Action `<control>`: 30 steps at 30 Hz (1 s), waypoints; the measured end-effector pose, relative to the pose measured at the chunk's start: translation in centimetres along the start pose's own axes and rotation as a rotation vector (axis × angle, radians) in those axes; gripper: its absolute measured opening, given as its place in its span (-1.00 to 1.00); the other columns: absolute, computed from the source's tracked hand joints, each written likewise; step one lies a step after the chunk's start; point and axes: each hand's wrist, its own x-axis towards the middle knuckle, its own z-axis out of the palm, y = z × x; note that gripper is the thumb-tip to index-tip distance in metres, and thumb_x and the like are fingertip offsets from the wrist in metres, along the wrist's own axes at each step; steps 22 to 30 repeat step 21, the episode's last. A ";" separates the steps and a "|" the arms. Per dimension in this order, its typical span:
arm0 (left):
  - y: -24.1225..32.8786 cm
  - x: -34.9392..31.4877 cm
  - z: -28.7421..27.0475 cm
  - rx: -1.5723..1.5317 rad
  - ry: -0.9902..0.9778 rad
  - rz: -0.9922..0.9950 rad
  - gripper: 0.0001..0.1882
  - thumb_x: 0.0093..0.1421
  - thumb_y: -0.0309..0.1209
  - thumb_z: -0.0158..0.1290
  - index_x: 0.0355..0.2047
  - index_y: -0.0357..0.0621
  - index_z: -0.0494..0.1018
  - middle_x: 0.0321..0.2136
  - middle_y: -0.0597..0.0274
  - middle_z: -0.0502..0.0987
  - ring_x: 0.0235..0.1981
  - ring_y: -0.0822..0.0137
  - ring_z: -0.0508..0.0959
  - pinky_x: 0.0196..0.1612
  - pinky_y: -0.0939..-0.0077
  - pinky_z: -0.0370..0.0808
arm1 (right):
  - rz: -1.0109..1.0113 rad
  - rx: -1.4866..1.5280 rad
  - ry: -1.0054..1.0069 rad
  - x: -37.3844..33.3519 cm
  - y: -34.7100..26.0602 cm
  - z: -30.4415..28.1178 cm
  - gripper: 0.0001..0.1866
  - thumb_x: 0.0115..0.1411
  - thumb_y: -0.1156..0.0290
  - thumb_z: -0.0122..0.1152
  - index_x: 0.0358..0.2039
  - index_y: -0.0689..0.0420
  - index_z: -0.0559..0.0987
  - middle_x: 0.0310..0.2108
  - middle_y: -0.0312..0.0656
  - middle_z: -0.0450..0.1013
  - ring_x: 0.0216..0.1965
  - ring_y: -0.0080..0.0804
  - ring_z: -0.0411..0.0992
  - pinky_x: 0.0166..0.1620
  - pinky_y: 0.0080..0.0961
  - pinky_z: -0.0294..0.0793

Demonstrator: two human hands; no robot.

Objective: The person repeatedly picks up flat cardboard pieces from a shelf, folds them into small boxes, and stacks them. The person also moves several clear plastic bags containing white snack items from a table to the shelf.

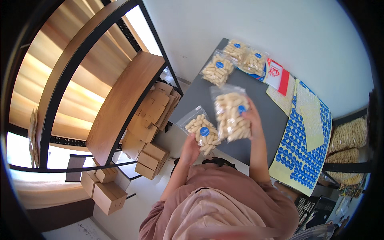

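Observation:
My left hand (190,149) grips the lower edge of a clear zip bag (202,130) filled with pale, finger-shaped snack pieces and marked with a round blue sticker. In my right hand (253,120) is a second bag of the same kind (231,114), held at its right side and slightly blurred. Both bags are above the near part of the grey table (266,120), side by side. Further bags of the same snack lie at the table's far end, one (218,69) nearest the left edge and two (255,62) behind it.
A sheet of round blue stickers (298,148) covers the table's right side, with pale backing paper (312,124) on it. Beyond lies a red and white packet (278,76). Left stands a wooden shelf (124,100) with cardboard boxes (150,160) beside it. Large snack bags (348,134) sit at right.

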 end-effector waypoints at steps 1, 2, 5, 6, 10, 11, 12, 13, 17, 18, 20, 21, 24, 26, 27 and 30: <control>-0.1 -0.2 -0.3 -0.012 0.001 0.036 -0.31 0.22 0.01 -0.22 0.19 -0.21 -0.02 0.13 0.06 0.18 0.11 0.10 0.28 0.13 0.18 0.23 | 0.087 -0.088 -0.010 0.0 1.1 1.1 -0.29 -0.03 0.60 0.13 0.17 0.20 0.13 0.07 -0.11 0.21 0.02 -0.37 0.28 0.04 -0.49 0.32; -0.5 -0.5 -0.8 -0.024 0.004 0.075 -0.30 0.21 0.03 -0.23 0.19 -0.20 -0.03 0.14 0.06 0.17 0.11 0.10 0.27 0.12 0.18 0.24 | 0.173 -0.178 -0.023 -0.2 2.5 2.3 -0.29 -0.03 0.61 0.14 0.17 0.20 0.14 0.07 -0.13 0.20 0.03 -0.39 0.27 0.05 -0.49 0.31; 0.8 -1.7 -1.5 -0.027 -0.086 0.136 -0.24 0.19 0.13 -0.29 0.21 -0.15 -0.05 0.15 0.02 0.16 0.12 0.09 0.26 0.13 0.19 0.25 | 0.152 -0.446 -0.232 -0.9 5.5 7.0 -0.34 0.01 0.54 0.19 0.15 0.24 0.18 0.07 -0.14 0.21 0.06 -0.44 0.22 0.07 -0.51 0.26; 0.8 -2.0 -2.5 -0.037 -0.088 0.160 -0.23 0.18 0.15 -0.29 0.21 -0.14 -0.05 0.15 0.01 0.15 0.12 0.09 0.26 0.13 0.19 0.25 | 0.179 -0.497 -0.286 -1.1 6.2 8.3 -0.35 0.01 0.53 0.20 0.14 0.25 0.19 0.08 -0.13 0.20 0.07 -0.45 0.21 0.07 -0.50 0.26; 2.0 -3.9 -4.8 0.037 -0.031 0.316 -0.10 0.09 0.32 -0.37 0.22 -0.13 -0.07 0.15 -0.01 0.13 0.14 0.07 0.24 0.15 0.17 0.24 | -0.015 -0.655 -0.408 -0.8 8.7 11.5 -0.36 -0.04 0.48 0.27 0.07 0.28 0.27 -0.04 -0.16 0.30 -0.02 -0.41 0.30 0.03 -0.50 0.30; 2.2 -4.3 -5.2 0.067 -0.004 0.373 -0.07 0.07 0.36 -0.39 0.22 -0.12 -0.07 0.16 -0.01 0.13 0.14 0.07 0.23 0.16 0.17 0.23 | -0.126 -0.720 -0.442 -0.6 9.2 12.2 -0.36 -0.06 0.47 0.28 0.06 0.28 0.28 -0.08 -0.18 0.32 -0.05 -0.40 0.33 0.02 -0.51 0.31; 2.4 -4.7 -5.9 0.040 0.008 0.382 -0.05 0.04 0.38 -0.40 0.22 -0.11 -0.08 0.16 -0.01 0.13 0.14 0.07 0.23 0.16 0.17 0.23 | -0.136 -0.793 -0.473 -0.5 9.3 13.1 -0.37 -0.06 0.47 0.29 0.05 0.28 0.29 -0.11 -0.18 0.33 -0.08 -0.40 0.34 0.01 -0.51 0.32; 2.5 -5.0 -6.9 0.012 0.020 0.390 -0.02 0.02 0.40 -0.40 0.22 -0.10 -0.08 0.16 -0.01 0.12 0.14 0.07 0.23 0.16 0.17 0.23 | -0.149 -0.866 -0.505 -0.5 9.3 14.2 -0.38 -0.07 0.47 0.29 0.03 0.29 0.30 -0.14 -0.19 0.34 -0.10 -0.40 0.35 0.00 -0.51 0.33; 3.1 -6.1 -10.9 -0.109 0.158 0.398 -0.01 -0.01 0.42 -0.40 0.23 -0.07 -0.08 0.16 0.00 0.12 0.15 0.07 0.23 0.16 0.17 0.23 | -0.013 -0.693 -0.591 0.4 13.1 16.4 -0.41 -0.06 0.48 0.28 0.01 0.26 0.31 -0.11 -0.18 0.34 -0.09 -0.43 0.35 -0.05 -0.52 0.37; 3.4 -6.5 -12.2 -0.260 0.163 0.436 -0.11 0.07 0.22 -0.12 0.21 -0.12 -0.08 0.12 0.09 0.19 0.11 0.17 0.27 0.13 0.27 0.28 | 0.032 -0.581 -0.569 0.6 14.1 17.6 -0.41 -0.05 0.49 0.28 0.02 0.24 0.30 -0.09 -0.17 0.34 -0.08 -0.42 0.35 -0.06 -0.52 0.38; 3.9 -7.0 -15.1 -0.152 0.273 0.508 -0.15 0.10 0.12 -0.05 0.22 -0.10 -0.09 0.15 0.12 0.14 0.14 0.17 0.23 0.14 0.27 0.25 | 0.128 -0.365 -0.520 0.9 15.8 20.3 -0.40 -0.04 0.49 0.27 0.05 0.19 0.28 -0.04 -0.15 0.33 -0.06 -0.41 0.35 -0.09 -0.53 0.40; 4.7 -7.4 -16.1 -0.098 0.327 0.534 -0.17 0.11 0.07 -0.02 0.22 -0.09 -0.10 0.16 0.13 0.12 0.15 0.18 0.21 0.15 0.27 0.24 | 0.129 -0.357 -0.553 1.2 16.7 21.8 -0.40 -0.04 0.49 0.27 0.05 0.19 0.28 -0.04 -0.15 0.33 -0.06 -0.41 0.35 -0.09 -0.53 0.40; 4.7 -7.4 -16.1 -0.098 0.327 0.534 -0.17 0.11 0.07 -0.02 0.22 -0.09 -0.10 0.16 0.13 0.12 0.15 0.18 0.21 0.15 0.27 0.24 | 0.129 -0.357 -0.553 1.2 16.7 21.8 -0.40 -0.04 0.49 0.27 0.05 0.19 0.28 -0.04 -0.15 0.33 -0.06 -0.41 0.35 -0.09 -0.53 0.40; 4.7 -7.4 -16.1 -0.098 0.327 0.534 -0.17 0.11 0.07 -0.02 0.22 -0.09 -0.10 0.16 0.13 0.12 0.15 0.18 0.21 0.15 0.27 0.24 | 0.129 -0.357 -0.553 1.2 16.7 21.8 -0.40 -0.04 0.49 0.27 0.05 0.19 0.28 -0.04 -0.15 0.33 -0.06 -0.41 0.35 -0.09 -0.53 0.40; 4.7 -7.4 -16.1 -0.098 0.327 0.534 -0.17 0.11 0.07 -0.02 0.22 -0.09 -0.10 0.16 0.13 0.12 0.15 0.18 0.21 0.15 0.27 0.24 | 0.129 -0.357 -0.553 1.2 16.7 21.8 -0.40 -0.04 0.49 0.27 0.05 0.19 0.28 -0.04 -0.15 0.33 -0.06 -0.41 0.35 -0.09 -0.53 0.40; 4.7 -7.4 -16.1 -0.098 0.327 0.534 -0.17 0.11 0.07 -0.02 0.22 -0.09 -0.10 0.16 0.13 0.12 0.15 0.18 0.21 0.15 0.27 0.24 | 0.129 -0.357 -0.553 1.2 16.7 21.8 -0.40 -0.04 0.49 0.27 0.05 0.19 0.28 -0.04 -0.15 0.33 -0.06 -0.41 0.35 -0.09 -0.53 0.40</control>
